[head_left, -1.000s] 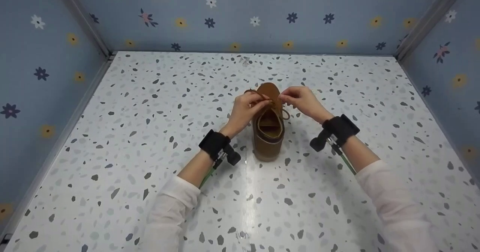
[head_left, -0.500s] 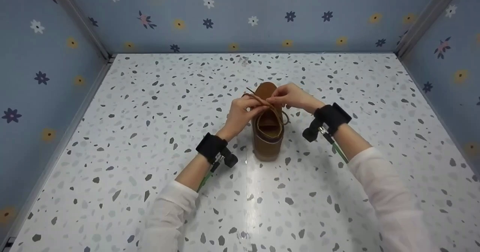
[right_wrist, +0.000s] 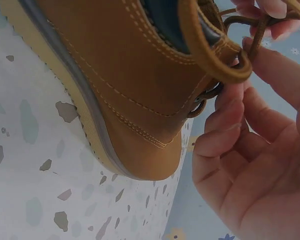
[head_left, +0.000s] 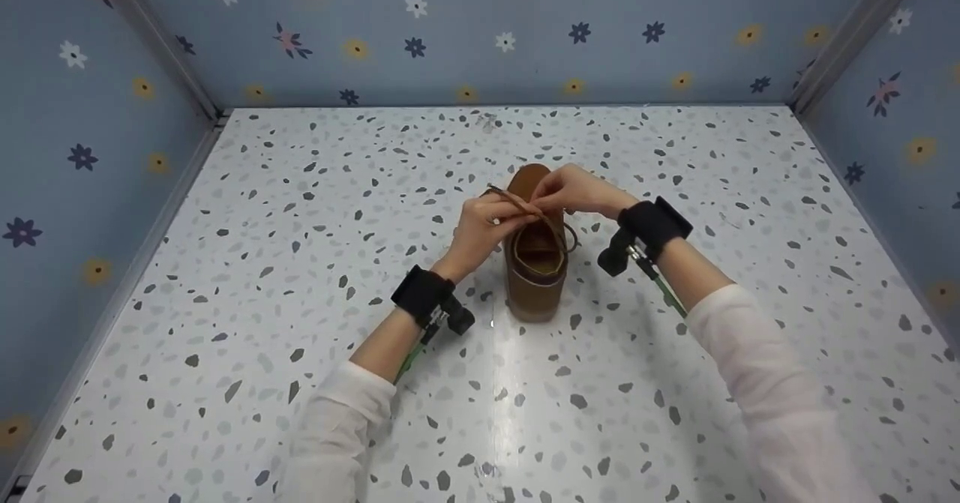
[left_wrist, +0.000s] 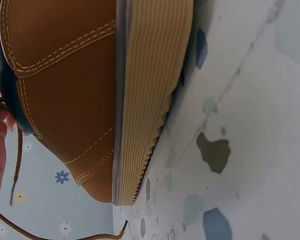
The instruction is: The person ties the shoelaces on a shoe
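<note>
A brown lace-up shoe point(head_left: 534, 293) with a pale ridged sole stands upright on the speckled surface, toe pointing away. My left hand point(head_left: 478, 226) is at its left, thumb and fingers pinching the brown shoelace point(left_wrist: 18, 160) above the opening; loose lace ends hang past the fingers in the left wrist view. From the right, my right hand point(head_left: 579, 190) pinches the lace over the top eyelets, its fingertips right beside the left ones. A lace loop point(right_wrist: 205, 60) stands up on the near side in the right wrist view. My fingers partly hide the knot area.
A white speckled tabletop point(head_left: 300, 383) lies under the shoe. Blue flower-patterned panels point(head_left: 480, 31) enclose it at the back and both sides. Each wrist wears a black strap point(head_left: 424, 293) with a small camera and a green cable.
My right hand has moved left over the shoe, from its right edge to the left fingertips. My left hand has shifted slightly down, and the lace end by it has changed position.
</note>
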A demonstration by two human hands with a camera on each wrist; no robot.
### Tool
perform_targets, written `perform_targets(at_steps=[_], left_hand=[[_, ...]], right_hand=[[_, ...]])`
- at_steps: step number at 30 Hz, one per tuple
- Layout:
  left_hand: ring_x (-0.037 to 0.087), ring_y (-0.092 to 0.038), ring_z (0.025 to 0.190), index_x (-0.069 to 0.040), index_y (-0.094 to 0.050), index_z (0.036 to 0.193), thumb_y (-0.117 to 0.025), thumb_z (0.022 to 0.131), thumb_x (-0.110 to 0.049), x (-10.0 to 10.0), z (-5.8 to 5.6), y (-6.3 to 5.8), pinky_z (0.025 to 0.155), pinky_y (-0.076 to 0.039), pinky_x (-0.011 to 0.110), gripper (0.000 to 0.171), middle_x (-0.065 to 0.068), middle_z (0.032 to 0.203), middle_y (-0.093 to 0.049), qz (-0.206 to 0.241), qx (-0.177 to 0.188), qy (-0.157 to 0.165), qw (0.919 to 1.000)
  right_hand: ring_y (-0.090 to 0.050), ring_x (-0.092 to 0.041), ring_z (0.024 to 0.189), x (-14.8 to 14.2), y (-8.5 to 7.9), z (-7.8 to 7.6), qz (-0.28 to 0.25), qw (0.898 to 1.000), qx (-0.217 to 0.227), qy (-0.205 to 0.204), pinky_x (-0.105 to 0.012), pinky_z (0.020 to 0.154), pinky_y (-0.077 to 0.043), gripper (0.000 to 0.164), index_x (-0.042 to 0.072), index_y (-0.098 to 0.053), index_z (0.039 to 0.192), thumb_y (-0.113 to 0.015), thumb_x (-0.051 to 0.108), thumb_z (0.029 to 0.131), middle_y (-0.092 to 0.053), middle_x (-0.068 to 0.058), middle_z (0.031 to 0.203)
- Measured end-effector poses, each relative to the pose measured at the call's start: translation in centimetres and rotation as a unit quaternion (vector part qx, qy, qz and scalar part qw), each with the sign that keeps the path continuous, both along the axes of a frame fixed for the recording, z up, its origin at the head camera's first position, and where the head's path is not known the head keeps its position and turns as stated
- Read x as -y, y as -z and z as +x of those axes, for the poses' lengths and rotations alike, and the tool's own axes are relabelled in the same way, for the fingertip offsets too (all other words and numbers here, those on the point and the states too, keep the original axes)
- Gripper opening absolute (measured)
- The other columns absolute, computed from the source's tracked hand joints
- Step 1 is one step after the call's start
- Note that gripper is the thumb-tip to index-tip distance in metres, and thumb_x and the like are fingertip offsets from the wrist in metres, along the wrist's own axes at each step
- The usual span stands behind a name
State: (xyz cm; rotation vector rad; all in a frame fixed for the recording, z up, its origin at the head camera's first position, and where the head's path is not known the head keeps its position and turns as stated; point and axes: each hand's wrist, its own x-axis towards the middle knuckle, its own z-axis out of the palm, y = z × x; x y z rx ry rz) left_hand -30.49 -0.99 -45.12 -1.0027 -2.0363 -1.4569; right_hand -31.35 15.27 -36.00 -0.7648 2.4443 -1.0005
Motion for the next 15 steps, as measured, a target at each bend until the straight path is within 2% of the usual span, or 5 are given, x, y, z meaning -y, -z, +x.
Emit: perform_targets(at_steps=[6,7,8,14,15], left_hand=[[0.002,-0.044,0.071,-0.026,-0.057,0.079,-0.056,0.060,-0.022,-0.7,-2.9,3.9,0.056,-0.035,0.016,0.020,-0.014,0.079,-0.050,0.006,-0.065,-0.052,0.9965],[0.002,-0.044,0.070,-0.026,-0.057,0.080,-0.056,0.060,-0.022,-0.8,-3.0,4.1,0.056,-0.035,0.016,0.020,-0.014,0.079,-0.050,0.007,-0.064,-0.053,0.9965],[0.004,-0.045,0.070,-0.022,-0.057,0.080,-0.055,0.061,-0.019,-0.6,-2.3,3.1,0.056,-0.035,0.017,0.019,-0.011,0.079,-0.051,0.001,-0.047,-0.046,0.9978],[0.003,-0.044,0.065,-0.026,-0.056,0.079,-0.055,0.062,-0.021,-0.7,-2.5,3.4,0.051,-0.035,0.016,0.018,-0.014,0.076,-0.050,0.001,-0.046,-0.057,0.9973],[0.000,-0.043,0.064,-0.030,-0.055,0.079,-0.056,0.060,-0.024,-0.8,-3.4,4.5,0.050,-0.034,0.014,0.019,-0.017,0.076,-0.048,0.008,-0.062,-0.064,0.9960]], right_hand=[[-0.039,-0.019,0.051,0.0,-0.1,0.0,-0.018,1.000,0.005,0.002,-0.024,0.040,-0.030,0.024,0.007,-0.055,0.080,-0.048,0.027,0.069,-0.050,-0.006,0.068],[-0.040,-0.019,0.050,0.0,-0.1,0.1,-0.027,1.000,0.010,0.009,-0.024,0.040,-0.029,0.024,0.006,-0.055,0.081,-0.048,0.026,0.069,-0.050,-0.008,0.068],[-0.040,-0.019,0.050,0.0,-0.3,0.4,-0.036,0.999,0.013,0.018,-0.024,0.040,-0.030,0.025,0.005,-0.054,0.081,-0.048,0.026,0.070,-0.049,-0.010,0.068],[-0.042,-0.020,0.051,0.2,-1.3,1.6,-0.121,0.989,0.037,0.083,-0.021,0.040,-0.031,0.026,-0.006,-0.046,0.083,-0.044,0.017,0.073,-0.048,-0.019,0.070],[-0.043,-0.019,0.051,0.1,-1.0,1.4,-0.137,0.985,0.043,0.090,-0.021,0.039,-0.031,0.026,-0.007,-0.043,0.084,-0.043,0.017,0.073,-0.049,-0.019,0.070]])
